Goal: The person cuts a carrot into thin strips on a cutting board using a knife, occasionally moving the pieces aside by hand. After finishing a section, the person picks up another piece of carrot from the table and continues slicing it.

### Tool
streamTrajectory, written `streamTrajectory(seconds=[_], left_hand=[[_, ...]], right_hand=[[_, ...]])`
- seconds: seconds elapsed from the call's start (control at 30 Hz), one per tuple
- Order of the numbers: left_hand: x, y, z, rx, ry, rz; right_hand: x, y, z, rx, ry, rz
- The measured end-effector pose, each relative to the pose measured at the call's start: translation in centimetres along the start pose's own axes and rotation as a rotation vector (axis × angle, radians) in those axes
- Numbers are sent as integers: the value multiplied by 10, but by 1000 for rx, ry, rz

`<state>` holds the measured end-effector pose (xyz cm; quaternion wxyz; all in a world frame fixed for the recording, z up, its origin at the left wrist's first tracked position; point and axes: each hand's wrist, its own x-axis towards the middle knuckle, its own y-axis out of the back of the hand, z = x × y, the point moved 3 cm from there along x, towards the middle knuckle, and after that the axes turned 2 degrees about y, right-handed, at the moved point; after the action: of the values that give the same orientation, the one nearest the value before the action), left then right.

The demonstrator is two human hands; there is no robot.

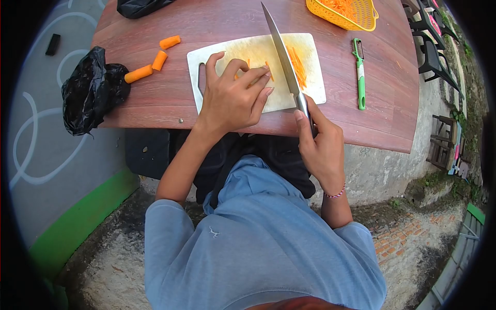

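Note:
A white cutting board (243,49) with a handle slot lies near the front edge of the table. My right hand (323,144) is closed around the handle of a large knife (285,57), whose blade points away from me over the board. Bent over the board, my left hand (230,93) has its fingertips on a thin carrot strip (271,72), left of the blade; the fingers partly hide other orange bits. To the right of the blade rests a small pile of cut carrot strips (297,67).
Carrot pieces (138,74) lie left of the board, beside a crumpled black plastic bag (93,90). A green-handled peeler (360,77) is on the right. A yellow basket (349,21) holds shredded carrot at the back of the wooden table (382,119). Another black bag (139,6) sits at the far edge.

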<state>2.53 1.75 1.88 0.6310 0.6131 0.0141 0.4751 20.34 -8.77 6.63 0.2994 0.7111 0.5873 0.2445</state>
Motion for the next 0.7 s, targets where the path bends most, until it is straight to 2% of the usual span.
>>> streamTrajectory(seconds=[0.3,0.7], left_hand=[[0,2,1,4,-4,2],[0,1,1,-1,-5,0]], right_hand=[[-7,-5,-9,46,35,-45],[-16,-11,-9,53,118,-1]])
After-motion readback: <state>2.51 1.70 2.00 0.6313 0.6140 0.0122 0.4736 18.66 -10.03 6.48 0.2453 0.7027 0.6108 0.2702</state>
